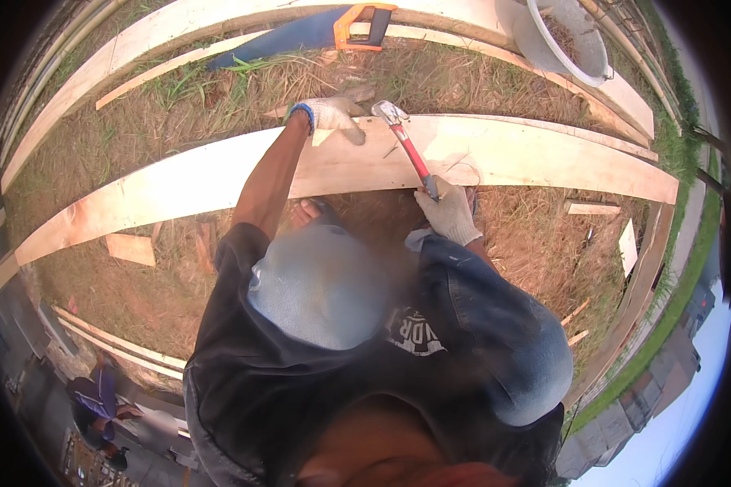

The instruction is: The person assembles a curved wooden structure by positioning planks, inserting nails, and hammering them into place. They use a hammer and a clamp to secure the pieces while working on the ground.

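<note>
Your right hand [449, 213], gloved, is wrapped around the grip of the red-handled hammer [409, 149], whose head sits over the far edge of the long plank [544, 158] lying across in front of you. Your left hand [333, 118] rests on that edge, just left of the head; whether its fingers close on anything, you can't tell from here. This looks like a hammering step along the plank; the next move calls for steadying the wood and keeping those fingers clear.
</note>
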A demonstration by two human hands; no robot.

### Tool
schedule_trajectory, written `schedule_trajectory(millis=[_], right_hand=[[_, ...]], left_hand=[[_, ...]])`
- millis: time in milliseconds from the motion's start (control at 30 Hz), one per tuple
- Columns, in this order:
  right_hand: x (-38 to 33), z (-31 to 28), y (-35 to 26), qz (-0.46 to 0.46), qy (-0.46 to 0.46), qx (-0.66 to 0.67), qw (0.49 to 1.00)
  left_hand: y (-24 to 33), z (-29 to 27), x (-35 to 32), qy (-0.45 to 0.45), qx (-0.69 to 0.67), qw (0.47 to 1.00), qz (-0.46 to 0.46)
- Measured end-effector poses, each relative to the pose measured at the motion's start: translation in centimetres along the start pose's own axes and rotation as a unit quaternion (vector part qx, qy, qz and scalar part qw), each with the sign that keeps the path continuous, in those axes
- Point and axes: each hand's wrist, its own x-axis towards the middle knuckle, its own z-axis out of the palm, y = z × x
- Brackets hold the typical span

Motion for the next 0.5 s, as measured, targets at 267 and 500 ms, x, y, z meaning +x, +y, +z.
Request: schedule_trajectory(millis=[267, 500], right_hand=[[-2.3, -2.0, 2.5, -0.018, 0.136, 0.115, 0.984], [-9.5, -5.3, 7.6, 0.171, 0.14, 0.138, 0.966]], left_hand=[[1.0, -0.2, -1.1, 0.06, 0.018, 0.997, 0.048], [3.3, -1.2, -4.6, 0.085, -0.076, 0.992, -0.053]])
